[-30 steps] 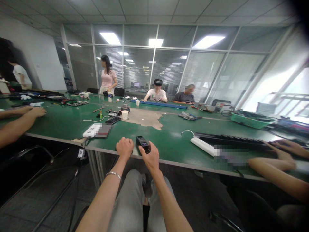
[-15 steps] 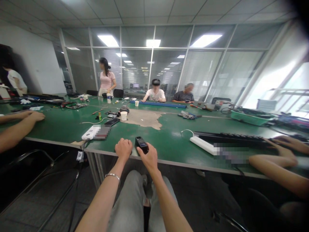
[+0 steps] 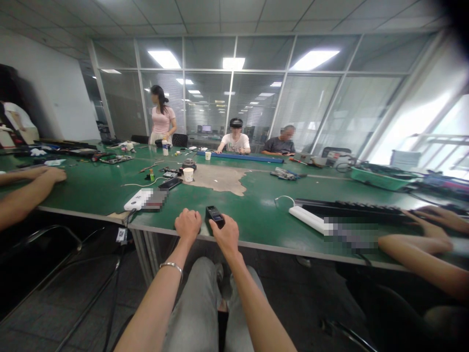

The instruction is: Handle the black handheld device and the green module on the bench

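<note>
My right hand (image 3: 227, 233) is wrapped round a small black device with a little screen (image 3: 215, 217), thumb along its near right side. The device stands on the green table (image 3: 256, 215) close to the front edge. To its left, a short gap away, my left hand (image 3: 188, 225) rests on the table edge as a loose fist, with nothing visible in it. A silver bracelet (image 3: 171, 266) circles my left wrist.
Left of my hands lie a white power bank (image 3: 136, 200) and a dark phone (image 3: 170, 183), with a paper cup (image 3: 188, 174) behind. A white bar-shaped item (image 3: 306, 219) lies to the right. Co-workers' arms (image 3: 31, 195) rest on both sides; people are across the table.
My hands and the black device have stayed practically in place. At the far left, a person in white has shifted and leans further left.
</note>
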`<move>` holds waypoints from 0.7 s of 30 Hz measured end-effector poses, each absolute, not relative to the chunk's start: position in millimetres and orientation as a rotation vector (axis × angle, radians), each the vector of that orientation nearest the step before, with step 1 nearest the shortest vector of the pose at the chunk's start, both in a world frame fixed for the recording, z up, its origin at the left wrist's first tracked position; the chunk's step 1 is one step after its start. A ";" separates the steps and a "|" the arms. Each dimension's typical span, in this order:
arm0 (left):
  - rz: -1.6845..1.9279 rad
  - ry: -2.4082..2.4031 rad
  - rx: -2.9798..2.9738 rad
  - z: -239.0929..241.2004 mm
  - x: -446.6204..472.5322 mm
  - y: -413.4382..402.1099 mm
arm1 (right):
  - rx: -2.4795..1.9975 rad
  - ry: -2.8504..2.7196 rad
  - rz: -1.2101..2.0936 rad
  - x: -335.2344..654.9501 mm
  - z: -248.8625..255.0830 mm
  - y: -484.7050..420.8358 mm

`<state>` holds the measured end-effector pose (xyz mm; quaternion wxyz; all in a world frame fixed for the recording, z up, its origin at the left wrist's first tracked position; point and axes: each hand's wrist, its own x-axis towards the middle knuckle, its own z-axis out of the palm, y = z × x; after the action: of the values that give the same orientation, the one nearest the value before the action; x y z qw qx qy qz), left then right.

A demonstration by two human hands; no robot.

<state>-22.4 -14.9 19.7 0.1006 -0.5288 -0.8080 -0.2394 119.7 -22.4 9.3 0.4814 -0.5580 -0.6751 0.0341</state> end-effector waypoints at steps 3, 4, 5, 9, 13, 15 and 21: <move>-0.703 -2.396 -1.555 19.2 -22.6 -14.6 | -1.352 -1.633 0.083 117.8 20.0 -22.7; -0.702 -2.398 -1.553 18.9 -22.7 -14.2 | -1.342 -1.625 0.085 117.9 25.0 -22.5; -0.701 -2.396 -1.553 18.5 -22.7 -13.8 | -1.330 -1.616 0.088 118.5 30.8 -22.1; -0.704 -2.379 -1.554 16.9 -22.6 -12.7 | -1.266 -1.551 0.088 127.9 56.5 -19.3; -0.702 -2.382 -1.545 16.3 -22.5 -12.5 | -1.258 -1.484 0.097 147.6 70.2 -15.4; -0.698 -2.380 -1.544 16.6 -22.7 -12.8 | -1.292 -1.466 0.107 158.6 67.4 -13.0; -0.685 -2.379 -1.551 20.3 -21.9 -15.1 | -1.397 -1.495 0.133 177.0 35.8 -5.8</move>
<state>-21.9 -15.1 20.3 0.1097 -0.5276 -0.8094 -0.2332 177.0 -5.8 35.8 0.5189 -0.5823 -0.6234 0.0553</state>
